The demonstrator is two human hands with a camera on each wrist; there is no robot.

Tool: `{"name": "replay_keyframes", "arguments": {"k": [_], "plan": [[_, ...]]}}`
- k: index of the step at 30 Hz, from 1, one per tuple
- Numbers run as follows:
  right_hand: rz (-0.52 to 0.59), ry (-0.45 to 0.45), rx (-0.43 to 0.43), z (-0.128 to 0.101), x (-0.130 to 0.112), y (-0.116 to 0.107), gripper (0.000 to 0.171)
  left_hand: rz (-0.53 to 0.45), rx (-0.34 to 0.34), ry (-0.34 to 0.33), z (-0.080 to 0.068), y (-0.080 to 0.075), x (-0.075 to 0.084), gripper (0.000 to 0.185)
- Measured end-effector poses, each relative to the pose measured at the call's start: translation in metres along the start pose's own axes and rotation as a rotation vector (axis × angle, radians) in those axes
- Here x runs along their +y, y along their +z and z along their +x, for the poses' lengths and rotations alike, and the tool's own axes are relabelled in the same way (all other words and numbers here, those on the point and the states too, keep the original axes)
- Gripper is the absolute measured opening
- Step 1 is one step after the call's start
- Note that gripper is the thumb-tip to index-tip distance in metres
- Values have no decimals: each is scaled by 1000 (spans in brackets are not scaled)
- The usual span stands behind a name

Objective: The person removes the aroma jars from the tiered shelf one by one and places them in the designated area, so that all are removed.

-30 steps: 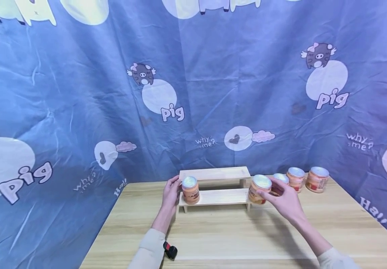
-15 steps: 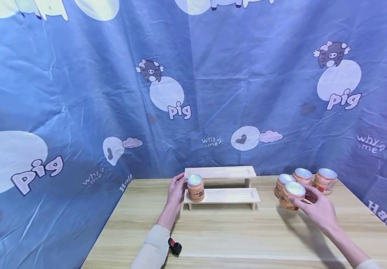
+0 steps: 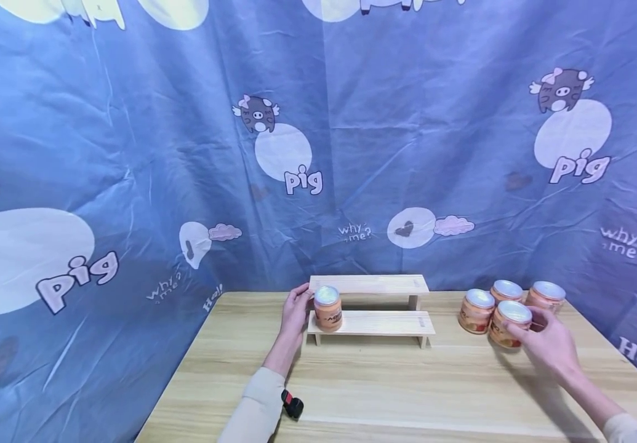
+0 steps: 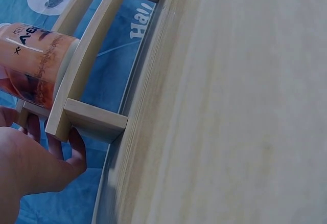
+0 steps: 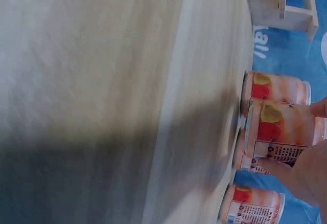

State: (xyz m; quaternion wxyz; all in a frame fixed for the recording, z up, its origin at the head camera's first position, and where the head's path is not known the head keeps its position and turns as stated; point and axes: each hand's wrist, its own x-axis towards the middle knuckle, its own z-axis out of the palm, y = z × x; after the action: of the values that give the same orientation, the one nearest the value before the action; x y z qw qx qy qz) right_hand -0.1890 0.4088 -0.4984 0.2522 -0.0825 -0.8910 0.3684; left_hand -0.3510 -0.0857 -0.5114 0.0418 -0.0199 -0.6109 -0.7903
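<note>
A two-tier wooden shelf (image 3: 379, 323) stands toward the back of the table. My left hand (image 3: 294, 317) grips its left end, fingers curled at the lower board's end in the left wrist view. On the lower tier, right beside that hand, an orange can (image 3: 329, 317) with a silver lid stands upright. At the right, my right hand (image 3: 555, 341) holds another orange can (image 3: 505, 333) between thumb and fingers, upright in front of similar cans. The right wrist view shows fruit pictures and fine print on this held can (image 5: 286, 127).
Three matching cans stand near the held one: a front-left can (image 3: 475, 315), a can behind (image 3: 506, 289) and a far-right can (image 3: 546, 296). A blue patterned curtain (image 3: 362, 154) hangs behind the wooden table (image 3: 384, 387). A black strap piece (image 3: 293, 406) is at the left sleeve.
My right hand has carried its can from beside the shelf's right end rightward to the other cans. My left hand stays at the shelf's left end, while the head view has shifted slightly.
</note>
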Motion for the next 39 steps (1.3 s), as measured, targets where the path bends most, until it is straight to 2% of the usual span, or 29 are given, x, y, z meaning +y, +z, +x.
{"name": "replay_keyframes", "arguments": {"k": [11,18,24,28,33,39], "plan": [[-22,2,24,6,13,1,70,-4,-52,-5,3,-2,0,43],[-45,-14,24,6,18,0,69,-35,-18,-1,1,2,-1,43],[-43,-8,-66,9,16,-4,77,-32,7,27,1,4,-3,39],[-52,-6,-109,12,13,-4,73,-31,10,31,1,3,-3,37],[-68,-68,-69,18,-2,-7,57,-25,13,43,0,4,-3,37],[-53,-135,-6,26,-45,-13,44,-28,19,63,3,10,-1,40]]}}
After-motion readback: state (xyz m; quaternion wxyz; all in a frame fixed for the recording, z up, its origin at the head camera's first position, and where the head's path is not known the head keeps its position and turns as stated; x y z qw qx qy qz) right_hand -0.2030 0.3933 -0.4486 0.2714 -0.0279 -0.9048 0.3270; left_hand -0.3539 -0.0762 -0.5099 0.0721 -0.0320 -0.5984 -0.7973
